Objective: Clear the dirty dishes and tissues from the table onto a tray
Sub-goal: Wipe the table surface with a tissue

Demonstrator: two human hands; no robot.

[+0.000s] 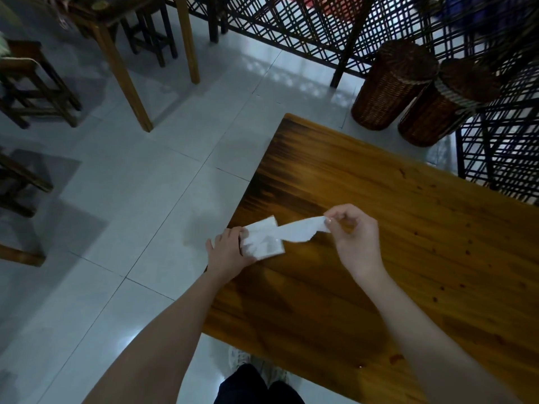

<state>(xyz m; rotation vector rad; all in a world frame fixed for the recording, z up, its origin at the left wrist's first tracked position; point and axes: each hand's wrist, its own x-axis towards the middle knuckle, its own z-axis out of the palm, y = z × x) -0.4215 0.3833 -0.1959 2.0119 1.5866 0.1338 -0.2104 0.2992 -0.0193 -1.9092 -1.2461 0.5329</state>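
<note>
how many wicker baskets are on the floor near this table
2. The left basket stands on the floor past the far corner of the table, by the lattice screen; the right basket stands close beside it. Others may lie beyond the frame's edge.

I see a white tissue (294,233), an amber table (379,199) with dark-streaked grain, pale grey floor tiles (131,199) and brown woven baskets (390,88).

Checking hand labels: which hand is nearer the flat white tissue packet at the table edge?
Left. The left hand grips the flat white tissue packet by its left side; the right hand is apart to its right, pinching the white paper sheet drawn from it.
</note>
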